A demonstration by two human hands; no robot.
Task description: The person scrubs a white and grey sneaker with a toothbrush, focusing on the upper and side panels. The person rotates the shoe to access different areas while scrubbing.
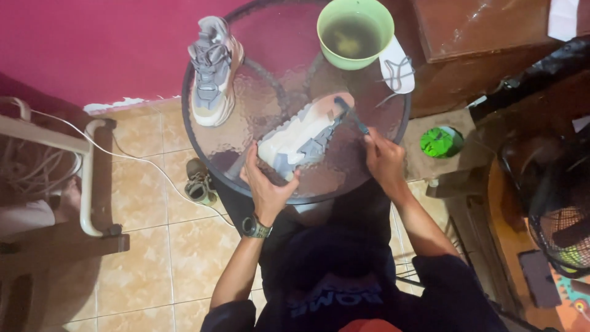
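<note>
Sneaker (305, 137) on its side is what we have in hand: a white, peach and grey shoe lying diagonally across the round glass table (246, 117), its toe pointing up and to the right, its heel end toward us at the near edge. Our left hand (265, 184) presses on that heel end, the fingers spread and curled over the sole and the grey back part, the thumb on the right side of the heel, so the shoe sits partly under our palm and is pinned against the glass. Our right hand (384, 161) is just to the right of the shoe, not touching it; its fingers are closed together around the handle of a dark brush (351, 114), which slants up and left from the fist so that its head meets the peach toe area. The shoe thus lies between our two hands, held at one end and touched by the brush at the other. A wristwatch (255, 227) sits on our left wrist. On the far left part of the table stands the second sneaker (212, 71), grey and cream, upright with its laces up, well apart from the one we hold. At the far rim is a green bowl (355, 32) with murky liquid, and beside it a white insole (397, 66) with a lace across it. Below the table, on the tiled floor (147, 246), lies a small sandal (198, 180).
</note>
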